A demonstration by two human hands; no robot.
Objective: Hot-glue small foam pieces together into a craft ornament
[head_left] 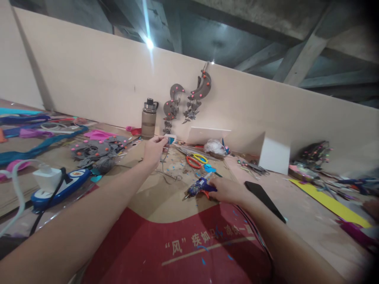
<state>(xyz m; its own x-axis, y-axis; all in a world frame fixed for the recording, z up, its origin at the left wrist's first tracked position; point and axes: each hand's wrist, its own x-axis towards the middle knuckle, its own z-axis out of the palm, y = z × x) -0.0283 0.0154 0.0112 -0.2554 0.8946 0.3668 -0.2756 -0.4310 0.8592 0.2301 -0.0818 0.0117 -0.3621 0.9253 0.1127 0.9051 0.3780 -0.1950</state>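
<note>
While right hand [226, 190] grips glue gun [200, 187], left hand [154, 149] pinches white box [170, 139].
</note>
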